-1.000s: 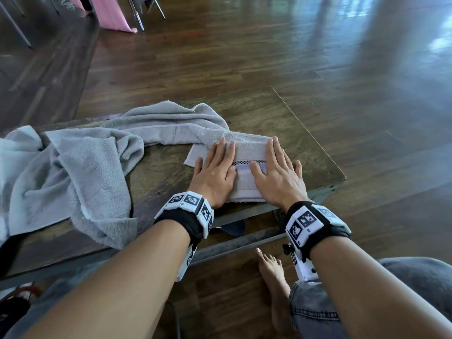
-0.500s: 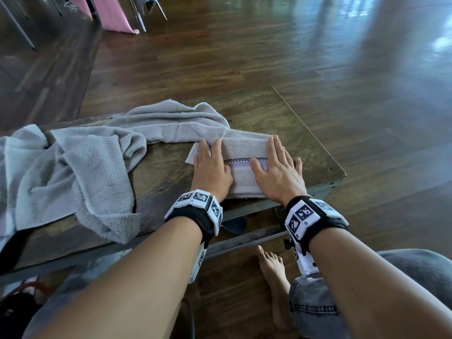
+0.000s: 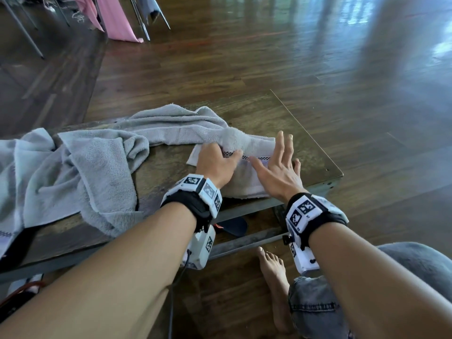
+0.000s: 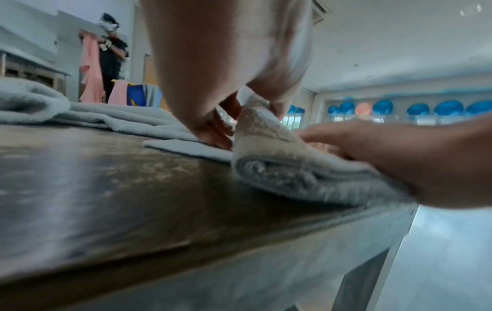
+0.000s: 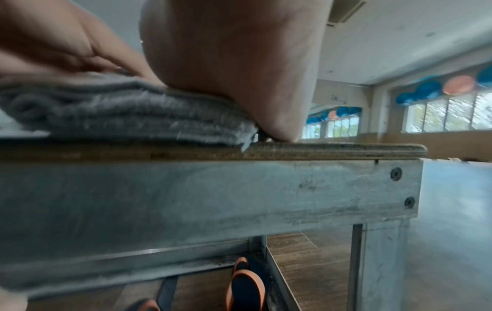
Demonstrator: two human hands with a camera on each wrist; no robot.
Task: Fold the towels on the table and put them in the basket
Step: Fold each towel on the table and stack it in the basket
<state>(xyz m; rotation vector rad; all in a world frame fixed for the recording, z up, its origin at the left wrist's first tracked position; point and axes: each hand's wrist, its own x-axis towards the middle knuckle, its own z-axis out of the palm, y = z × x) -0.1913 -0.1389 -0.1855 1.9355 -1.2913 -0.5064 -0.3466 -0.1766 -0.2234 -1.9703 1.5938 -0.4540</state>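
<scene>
Grey towels on a wooden table [image 3: 315, 152], one half folded at its right end.

Left to right from the head view: a crumpled towel [image 3: 73, 172], then the left hand [image 3: 215, 165] pinching up the folded towel [image 3: 244, 182], then the right hand [image 3: 276, 167] flat and splayed on it. Only the right wrist view shows its stacked layers [image 5: 127, 117] at the table edge.

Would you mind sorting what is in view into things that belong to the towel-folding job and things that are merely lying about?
Part of the job:
- folded towel, gripped by the left hand, right hand flat on it
- unfolded towels heaped on the table

Lying about:
- pink cloth on the floor beyond
- sandal under the table
</scene>
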